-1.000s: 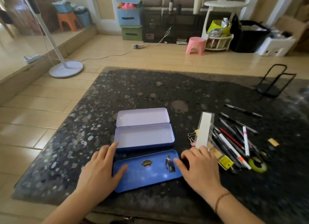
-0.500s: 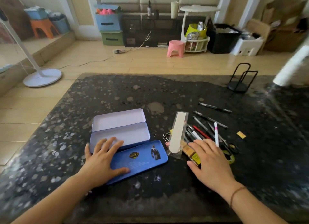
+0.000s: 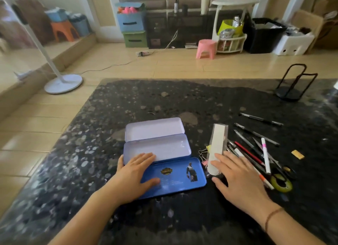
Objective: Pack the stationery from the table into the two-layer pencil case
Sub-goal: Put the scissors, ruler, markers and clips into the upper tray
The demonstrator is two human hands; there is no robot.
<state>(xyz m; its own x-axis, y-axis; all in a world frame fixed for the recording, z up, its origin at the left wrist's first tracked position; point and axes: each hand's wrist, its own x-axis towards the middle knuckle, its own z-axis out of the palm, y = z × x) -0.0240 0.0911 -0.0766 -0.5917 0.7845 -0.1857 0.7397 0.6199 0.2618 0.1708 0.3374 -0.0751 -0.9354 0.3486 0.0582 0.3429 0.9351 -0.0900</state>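
The blue tin pencil case (image 3: 159, 149) lies unfolded on the dark speckled table (image 3: 128, 105), with two pale empty trays and the printed blue lid (image 3: 179, 177) nearest me. My left hand (image 3: 136, 173) rests flat on the lid and the near tray's corner, fingers spread. My right hand (image 3: 237, 179) lies flat, fingers apart, over the near end of a white ruler in a clear sleeve (image 3: 217, 144) and the pile of pens (image 3: 252, 149). A white marker (image 3: 265, 155), binder clips (image 3: 204, 153), a green tape roll (image 3: 281, 183) and a yellow eraser (image 3: 297, 154) lie around.
A black wire stand (image 3: 294, 83) sits at the table's far right corner. Two loose black pens (image 3: 261, 119) lie beyond the pile. Off the table are a white fan base (image 3: 63, 83), a pink stool (image 3: 206, 49) and storage boxes along the wall.
The view has swung back to the left. My right hand has moved left from the pens onto the ruler's near end. My left hand stays on the case.
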